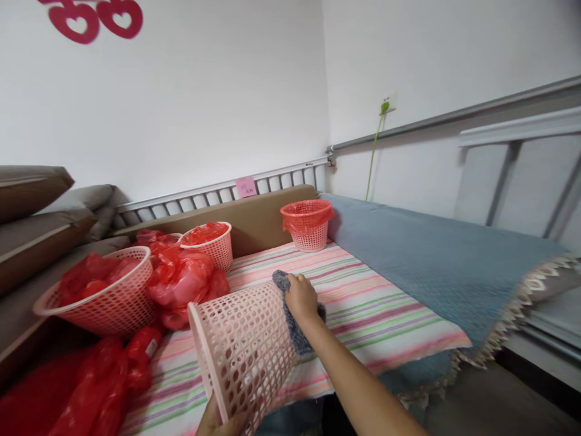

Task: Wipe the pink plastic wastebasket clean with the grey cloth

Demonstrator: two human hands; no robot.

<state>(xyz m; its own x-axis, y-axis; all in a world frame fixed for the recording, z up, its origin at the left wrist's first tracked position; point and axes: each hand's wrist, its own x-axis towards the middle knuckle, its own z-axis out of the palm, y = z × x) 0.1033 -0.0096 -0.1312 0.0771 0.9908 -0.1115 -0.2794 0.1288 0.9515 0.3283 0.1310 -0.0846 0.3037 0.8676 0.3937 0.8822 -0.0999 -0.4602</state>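
Note:
A pale pink perforated plastic basket (pixel 247 339) lies tipped on its side above the striped cloth, its rim toward the left. My left hand (pixel 222 419) grips that rim at the bottom of the view, thumb on the outer wall. My right hand (pixel 300 298) is closed on a dark grey cloth (pixel 297 330), pressed against the basket's base end. Part of the cloth hangs down below the fingers.
On the striped cloth (pixel 363 309) stands a basket lined with a red bag (pixel 308 225). To the left are a wide basket (pixel 113 297), a smaller basket (pixel 218 248) and loose red bags (pixel 186 284). Grey-brown cushions (pixel 40 236) are stacked at the left edge.

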